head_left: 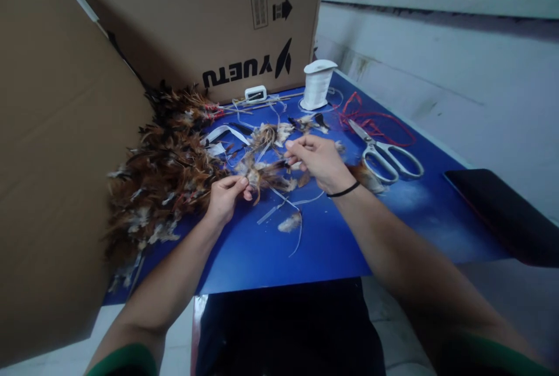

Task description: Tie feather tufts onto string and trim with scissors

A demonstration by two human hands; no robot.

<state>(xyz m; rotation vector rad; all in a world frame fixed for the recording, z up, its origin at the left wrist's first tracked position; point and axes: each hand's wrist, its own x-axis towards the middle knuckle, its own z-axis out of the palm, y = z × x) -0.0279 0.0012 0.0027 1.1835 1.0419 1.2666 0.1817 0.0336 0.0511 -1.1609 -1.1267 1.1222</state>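
My left hand [227, 194] pinches a tuft of pale and brown feathers [257, 173] between thumb and fingertips, above the blue tabletop [279, 265]. To its right, my right hand [318, 160], with a black band at the wrist, has thumb and fingers pressed together. What these fingers hold, if anything, is too small to make out. Loose feathers [264, 136] lie just beyond both hands. Clear strips [271, 213] and a pale, fluffy feather [290, 223] rest on the near side of the table.
Brown feather bundles [168, 160] on sticks are heaped at left, beside cardboard walls [174, 21]. A white ribbon spool [317, 85] stands at the back. Red string [356, 117] and silver scissors [384, 155] lie at right, with a black padded object [502, 213] on the right edge.
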